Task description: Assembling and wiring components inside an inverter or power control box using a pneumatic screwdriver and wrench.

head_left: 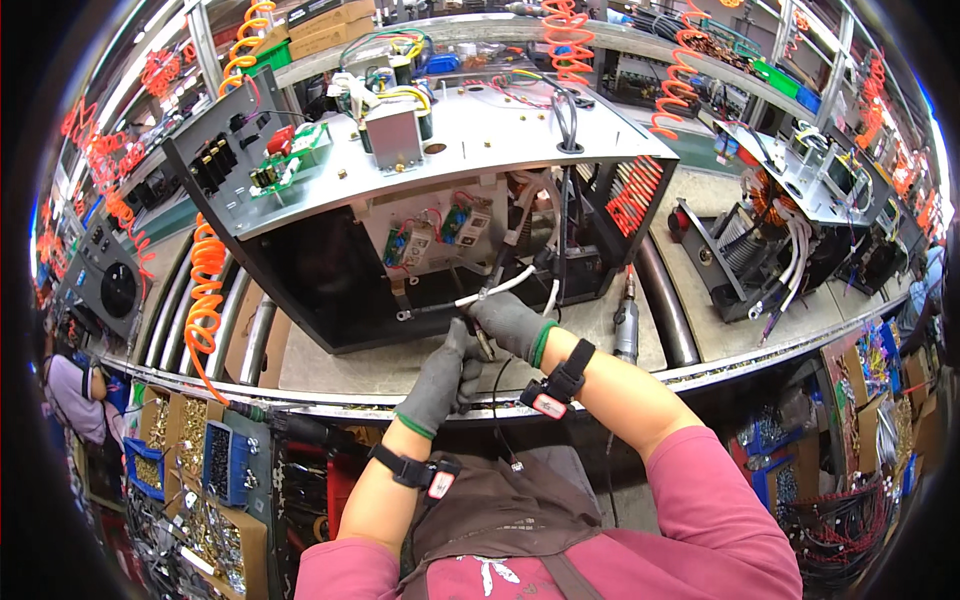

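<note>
Both my hands wear grey gloves with green cuffs and meet at the front of a black metal cabinet (330, 325). My right hand (512, 325) is closed just under a white cable (500, 288) that ends in a metal ring lug (405, 315). Lower and to the left, my left hand (440, 375) is closed, its fingertips close to the right one's. A small narrow piece (484, 345) shows between the hands; its kind is unclear. Under them hangs a thin black lead (497, 400) with a small pale plug (516, 466). What the fingers grip is hidden.
Circuit boards and a silver block (394, 138) sit on the cabinet's metal top plate (480, 125). A power screwdriver (626, 320) stands right of it. Steel rollers (665, 300) flank the cabinet. Another part-built unit (760, 240) is at right; blue screw bins (228, 465) lie lower left.
</note>
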Action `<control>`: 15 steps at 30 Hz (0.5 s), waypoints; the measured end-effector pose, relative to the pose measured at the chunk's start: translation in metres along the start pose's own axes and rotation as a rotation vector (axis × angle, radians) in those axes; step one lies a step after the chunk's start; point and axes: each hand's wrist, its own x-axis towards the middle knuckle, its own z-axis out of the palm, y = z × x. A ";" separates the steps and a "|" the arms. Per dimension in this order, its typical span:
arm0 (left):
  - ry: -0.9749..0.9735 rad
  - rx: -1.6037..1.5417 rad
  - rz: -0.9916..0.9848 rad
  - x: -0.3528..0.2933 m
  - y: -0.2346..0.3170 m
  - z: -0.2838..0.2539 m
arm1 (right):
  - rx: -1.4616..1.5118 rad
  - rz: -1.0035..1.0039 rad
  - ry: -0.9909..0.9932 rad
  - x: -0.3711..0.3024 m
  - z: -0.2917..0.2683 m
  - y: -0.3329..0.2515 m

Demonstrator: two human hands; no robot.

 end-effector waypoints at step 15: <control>-0.037 -0.376 -0.009 0.016 0.003 0.038 | -1.107 -0.355 0.209 -0.140 -0.144 0.035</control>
